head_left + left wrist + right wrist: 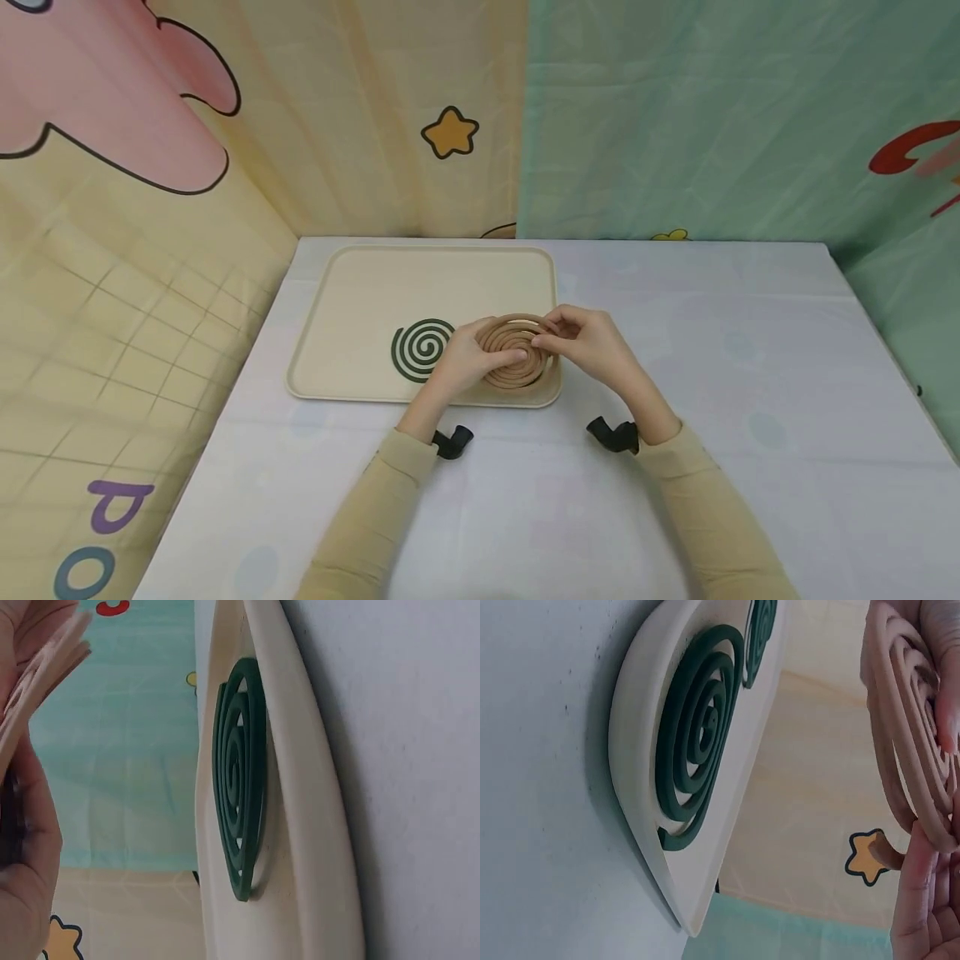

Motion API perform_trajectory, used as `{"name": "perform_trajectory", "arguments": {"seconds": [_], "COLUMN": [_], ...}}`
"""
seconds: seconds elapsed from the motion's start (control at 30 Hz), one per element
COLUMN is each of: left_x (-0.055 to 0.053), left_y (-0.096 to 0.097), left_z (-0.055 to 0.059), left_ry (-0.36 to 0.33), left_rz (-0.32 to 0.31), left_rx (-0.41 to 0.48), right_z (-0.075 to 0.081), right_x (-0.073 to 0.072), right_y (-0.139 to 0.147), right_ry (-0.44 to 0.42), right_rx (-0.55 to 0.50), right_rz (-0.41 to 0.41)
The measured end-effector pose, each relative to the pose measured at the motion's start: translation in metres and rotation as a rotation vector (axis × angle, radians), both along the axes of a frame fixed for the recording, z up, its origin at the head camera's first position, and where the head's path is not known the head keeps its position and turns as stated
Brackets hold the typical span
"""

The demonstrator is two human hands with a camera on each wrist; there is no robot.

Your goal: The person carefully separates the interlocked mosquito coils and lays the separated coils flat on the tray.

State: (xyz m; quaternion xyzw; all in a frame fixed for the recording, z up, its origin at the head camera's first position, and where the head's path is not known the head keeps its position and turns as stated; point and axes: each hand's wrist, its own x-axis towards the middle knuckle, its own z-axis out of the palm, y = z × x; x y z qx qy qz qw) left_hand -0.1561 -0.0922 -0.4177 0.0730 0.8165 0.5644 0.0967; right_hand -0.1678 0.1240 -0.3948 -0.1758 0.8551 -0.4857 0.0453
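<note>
Both hands hold a brown mosquito coil raised over the right part of a cream tray. My left hand grips its left side, the thumb lying across the face. At the right edge, my right hand pinches the rings between thumb and fingers. In the right wrist view, a loose end of the brown coil sticks out beside the right fingers. A green mosquito coil lies flat on the tray, left of the hands. Another green coil lies near the tray's right end, hidden under the hands in the head view.
The tray's raised rim runs close below the hands. A white cloth covers the table. Black wrist devices sit on both wrists. Printed curtains hang behind the table and at its sides.
</note>
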Motion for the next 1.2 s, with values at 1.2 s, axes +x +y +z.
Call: {"name": "perform_trajectory", "arguments": {"seconds": [1.2], "left_x": [0.011], "left_y": [0.027], "left_z": [-0.017], "left_ry": [0.11], "left_rz": [0.442], "left_rx": [0.373], "right_z": [-0.012], "right_x": [0.01], "right_y": [-0.02], "right_ry": [-0.139], "right_rx": [-0.308], "right_rz": [-0.196]}}
